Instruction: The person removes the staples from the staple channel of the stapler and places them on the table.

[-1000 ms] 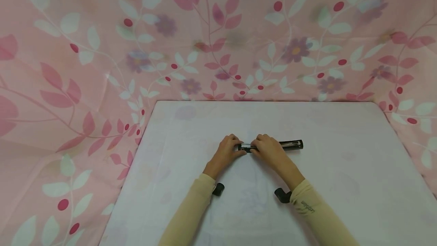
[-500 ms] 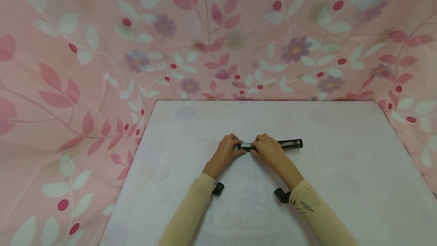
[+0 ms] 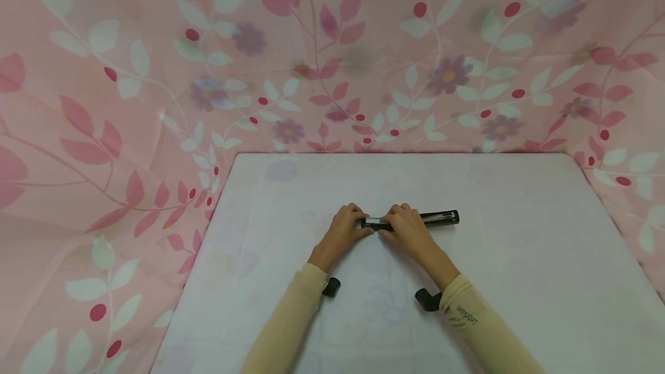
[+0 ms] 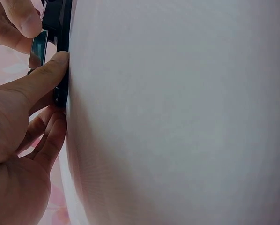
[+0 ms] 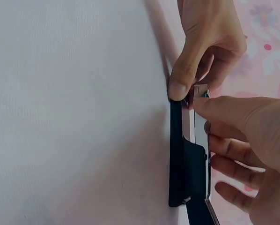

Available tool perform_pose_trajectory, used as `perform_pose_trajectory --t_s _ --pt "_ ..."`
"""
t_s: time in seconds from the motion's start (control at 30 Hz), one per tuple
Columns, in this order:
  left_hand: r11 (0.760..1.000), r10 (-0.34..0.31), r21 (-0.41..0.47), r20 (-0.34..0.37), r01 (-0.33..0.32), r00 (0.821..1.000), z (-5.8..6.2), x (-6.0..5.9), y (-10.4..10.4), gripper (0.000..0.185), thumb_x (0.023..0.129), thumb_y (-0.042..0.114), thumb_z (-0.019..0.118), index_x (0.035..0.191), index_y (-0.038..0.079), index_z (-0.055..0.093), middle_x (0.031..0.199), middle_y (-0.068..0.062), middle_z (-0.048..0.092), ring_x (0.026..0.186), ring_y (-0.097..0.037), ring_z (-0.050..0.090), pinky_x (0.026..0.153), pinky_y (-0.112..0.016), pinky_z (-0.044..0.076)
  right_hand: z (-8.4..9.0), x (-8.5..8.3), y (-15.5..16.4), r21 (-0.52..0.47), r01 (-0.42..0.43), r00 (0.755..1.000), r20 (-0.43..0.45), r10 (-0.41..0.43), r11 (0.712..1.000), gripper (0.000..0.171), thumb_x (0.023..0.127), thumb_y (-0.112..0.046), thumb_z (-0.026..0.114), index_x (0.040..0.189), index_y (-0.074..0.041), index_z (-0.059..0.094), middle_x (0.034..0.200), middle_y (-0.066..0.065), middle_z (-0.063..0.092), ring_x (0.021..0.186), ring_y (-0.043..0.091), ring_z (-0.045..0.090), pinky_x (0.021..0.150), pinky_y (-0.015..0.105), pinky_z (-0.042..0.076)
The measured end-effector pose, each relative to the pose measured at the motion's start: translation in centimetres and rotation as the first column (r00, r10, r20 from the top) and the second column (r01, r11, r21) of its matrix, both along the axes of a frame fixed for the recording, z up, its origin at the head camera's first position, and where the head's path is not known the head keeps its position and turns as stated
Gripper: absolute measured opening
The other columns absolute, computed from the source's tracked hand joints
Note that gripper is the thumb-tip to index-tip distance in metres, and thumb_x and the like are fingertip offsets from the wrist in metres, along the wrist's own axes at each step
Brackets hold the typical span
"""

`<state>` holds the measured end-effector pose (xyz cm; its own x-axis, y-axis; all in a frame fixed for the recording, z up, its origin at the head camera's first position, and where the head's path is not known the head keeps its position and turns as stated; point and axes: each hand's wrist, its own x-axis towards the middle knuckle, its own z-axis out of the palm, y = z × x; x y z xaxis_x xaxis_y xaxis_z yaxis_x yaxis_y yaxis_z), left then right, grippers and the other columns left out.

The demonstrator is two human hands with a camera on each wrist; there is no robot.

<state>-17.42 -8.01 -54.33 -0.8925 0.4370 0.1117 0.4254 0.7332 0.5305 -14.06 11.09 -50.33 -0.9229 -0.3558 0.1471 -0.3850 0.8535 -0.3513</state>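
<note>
A black stapler (image 3: 441, 218) lies on the white-covered table, its top arm swung back to the right. My left hand (image 3: 343, 228) grips the left end of the base, its thumb (image 5: 179, 89) on the near side and fingers on the far side. Over the middle of the stapler, my right hand (image 3: 410, 229) holds the metal staple channel (image 5: 202, 133) near its front end between thumb and index finger. Its other fingers are bent loosely behind the channel. The black base (image 5: 176, 159) stands on the tabletop. Whether staples lie in the channel is hidden by the fingers.
The white tabletop (image 3: 260, 206) stretches around both hands. Behind it and to the sides hangs pink floral cloth (image 3: 332, 62). A black device sits at the left wrist (image 3: 331, 287) and another at the right wrist (image 3: 428, 300).
The right thumb has shifted slightly toward the near side of the stapler. Both hands and the stapler otherwise keep their places.
</note>
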Motion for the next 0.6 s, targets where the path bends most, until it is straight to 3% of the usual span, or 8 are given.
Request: perform_pose_trajectory --t_s 0.6 --pt "1.000 -0.011 -0.004 -0.007 0.011 1.000 0.11 0.08 -0.05 0.036 0.081 0.029 0.080 0.110 0.008 0.075 0.105 -0.006 0.065 0.093 -0.020 0.057 0.081 -0.030 0.047 -0.36 0.02 -0.69 -0.091 0.164 0.982 0.105 -0.154 0.982 0.025 0.080 -0.026 0.082 0.100 -0.013 0.078 0.103 0.009 0.069 0.107 0.037 0.056 0.086 0.055 0.040"
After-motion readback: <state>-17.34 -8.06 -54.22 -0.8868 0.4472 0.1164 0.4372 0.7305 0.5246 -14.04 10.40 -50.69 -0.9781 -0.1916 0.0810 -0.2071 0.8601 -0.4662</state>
